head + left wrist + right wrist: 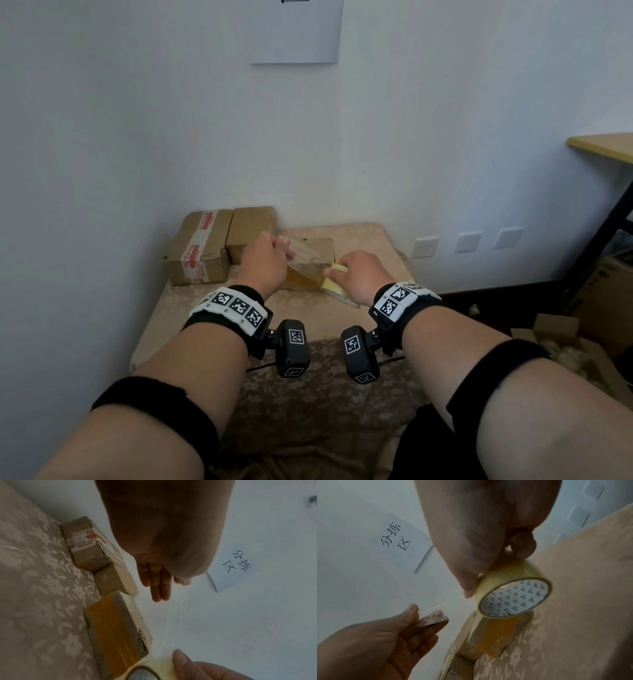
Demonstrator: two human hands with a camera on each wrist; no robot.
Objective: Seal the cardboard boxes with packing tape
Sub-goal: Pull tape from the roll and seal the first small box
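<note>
A small cardboard box (320, 251) with yellowish tape across its top (116, 632) (496, 635) lies on the cloth-covered table. My right hand (337, 272) grips a roll of clear packing tape (513, 596) (145, 672) just above the box's near end. My left hand (286, 248) pinches the free end of the tape (433, 618) between thumb and forefinger. A clear strip (305, 255) stretches from it to the roll, over the box. The left hand's other fingers (157, 586) are straight.
Two more boxes sit at the table's back left against the wall: one with red-and-white tape (202, 246) and a plain one (250, 229). A paper sign (296, 31) hangs on the wall. A wooden desk (603, 147) and an open carton (565, 342) stand at right.
</note>
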